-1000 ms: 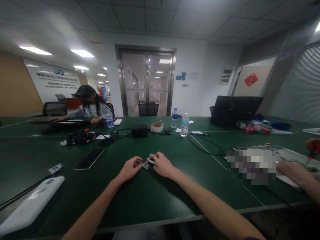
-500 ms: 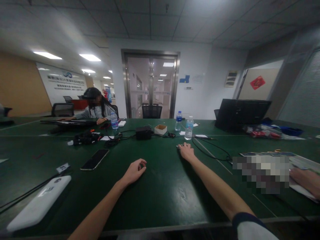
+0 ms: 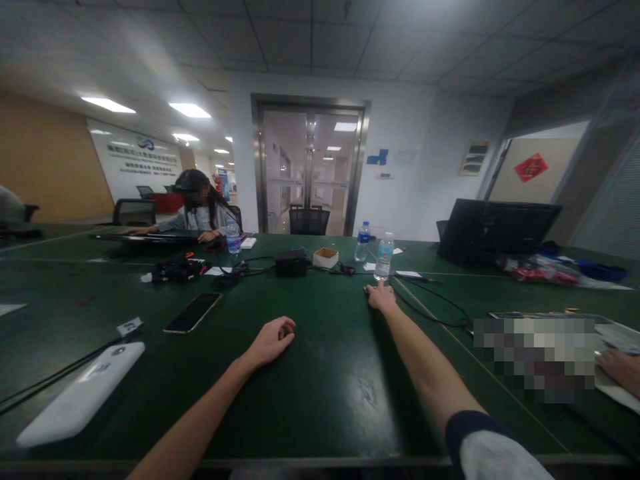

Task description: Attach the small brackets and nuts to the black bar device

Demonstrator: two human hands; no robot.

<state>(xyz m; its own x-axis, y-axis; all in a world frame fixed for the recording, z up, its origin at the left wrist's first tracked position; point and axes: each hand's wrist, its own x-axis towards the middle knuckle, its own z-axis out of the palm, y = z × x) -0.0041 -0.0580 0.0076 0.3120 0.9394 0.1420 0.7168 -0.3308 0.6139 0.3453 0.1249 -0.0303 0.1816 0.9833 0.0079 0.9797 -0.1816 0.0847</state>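
Observation:
My left hand (image 3: 273,341) rests on the green table (image 3: 320,407) with loosely curled fingers, the thumb apart from them and nothing in its grasp. Further forward, my right hand (image 3: 382,297) reaches to just in front of a water bottle (image 3: 384,257) with a pale blue label. Its fingers bend down over a small dark, flat thing at the tabletop, mostly hidden and too small to name. Whether the fingertips touch the bottle I cannot tell. A black cable (image 3: 440,323) runs to the right of this hand. Left of my left hand lies a dark-screened phone (image 3: 193,313).
A second bottle (image 3: 362,243), a small open box (image 3: 326,257) and a black adapter (image 3: 291,263) stand further back. A white device (image 3: 85,393) lies near left, a monitor (image 3: 500,230) stands back right. Another person's hand (image 3: 620,367) rests on papers; a person (image 3: 200,207) sits opposite.
The view has turned slightly left. My right hand has slid a little forward and right, closer to the front bottle. My left hand has stayed in place on the table.

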